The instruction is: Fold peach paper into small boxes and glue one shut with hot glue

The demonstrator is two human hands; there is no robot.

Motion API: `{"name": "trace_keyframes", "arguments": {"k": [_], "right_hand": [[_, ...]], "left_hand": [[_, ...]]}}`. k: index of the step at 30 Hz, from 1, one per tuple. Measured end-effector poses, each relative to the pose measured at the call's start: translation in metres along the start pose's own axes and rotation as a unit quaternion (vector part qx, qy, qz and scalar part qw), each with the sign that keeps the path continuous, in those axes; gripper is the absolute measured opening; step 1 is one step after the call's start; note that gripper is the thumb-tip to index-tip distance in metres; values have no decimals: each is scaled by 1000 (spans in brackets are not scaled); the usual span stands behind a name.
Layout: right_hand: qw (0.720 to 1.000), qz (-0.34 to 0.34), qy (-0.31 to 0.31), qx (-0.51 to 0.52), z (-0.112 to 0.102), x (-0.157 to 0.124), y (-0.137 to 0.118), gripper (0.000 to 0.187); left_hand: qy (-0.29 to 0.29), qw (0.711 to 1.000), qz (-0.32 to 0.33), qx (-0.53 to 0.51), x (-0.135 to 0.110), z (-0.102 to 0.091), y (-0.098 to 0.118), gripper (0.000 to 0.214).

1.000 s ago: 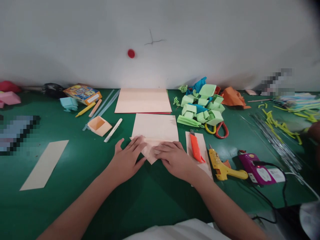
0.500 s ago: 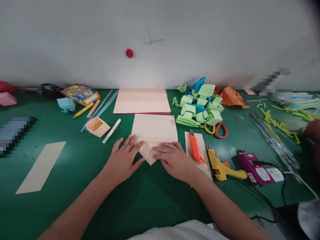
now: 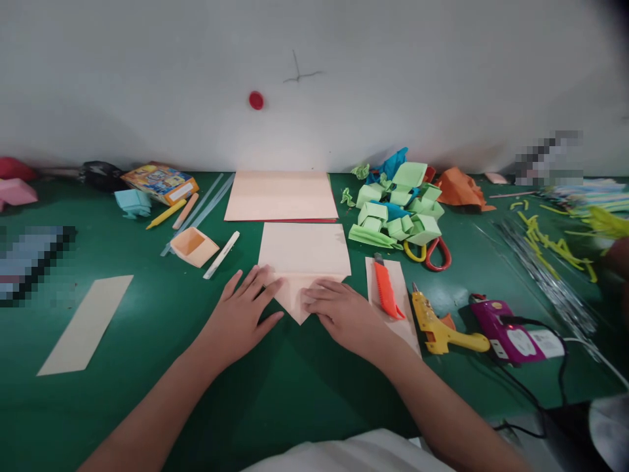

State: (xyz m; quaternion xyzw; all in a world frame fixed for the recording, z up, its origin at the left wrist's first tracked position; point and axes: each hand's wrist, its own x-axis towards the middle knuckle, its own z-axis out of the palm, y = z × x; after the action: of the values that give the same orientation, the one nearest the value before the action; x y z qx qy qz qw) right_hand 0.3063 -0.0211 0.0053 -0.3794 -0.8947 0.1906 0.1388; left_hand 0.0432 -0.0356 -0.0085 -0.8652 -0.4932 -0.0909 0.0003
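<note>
A pale peach sheet of paper (image 3: 304,249) lies on the green table in front of me, its near end folded into a point toward me. My left hand (image 3: 246,303) rests with fingers spread, its fingertips on the left side of the fold. From the right, my right hand (image 3: 339,308) lies flat, fingers stretched over the right side of the folded part. Neither hand grasps anything. Beside my right hand, an orange box cutter (image 3: 387,288) lies on a narrow peach paper strip (image 3: 405,282).
A stack of peach sheets (image 3: 282,196) lies by the wall. Folded green paper pieces (image 3: 400,203) are heaped at right, near scissors (image 3: 437,254), a yellow glue gun (image 3: 442,328) and a purple power strip (image 3: 514,331). Left are a folded peach box (image 3: 194,247) and a paper piece (image 3: 88,324).
The view has shifted slightly. Both hands stay on the folded paper in nearly the same pose, with only a small shift of the right hand.
</note>
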Motion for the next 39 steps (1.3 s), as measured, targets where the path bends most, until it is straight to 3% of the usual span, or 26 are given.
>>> {"name": "trace_keyframes", "arguments": {"k": [6,17,25,30,37,39], "right_hand": [[1000,-4,-3,-2,-1,0,0,40],[1000,-8,-2,5,1,0,2,40],[1000,-1,1,9,-2,-1,-1,40],[1000,-2,17,22,-8,1,-12,16],[999,32,9,13,-4,3,-16,21],[999,39,9,6,-2,3,-16,30]], "left_hand": [[43,999,-9,6,4,-6,-4,32],[55,998,10,2,3,-8,0,34],[30,999,-8,22,1,-9,10,38],[5,1000,-18,2,-12,0,13,45],[-24,999,-22,32,-23,1,15,51],[-30,998,-22,45,-24,0,17,51]]}}
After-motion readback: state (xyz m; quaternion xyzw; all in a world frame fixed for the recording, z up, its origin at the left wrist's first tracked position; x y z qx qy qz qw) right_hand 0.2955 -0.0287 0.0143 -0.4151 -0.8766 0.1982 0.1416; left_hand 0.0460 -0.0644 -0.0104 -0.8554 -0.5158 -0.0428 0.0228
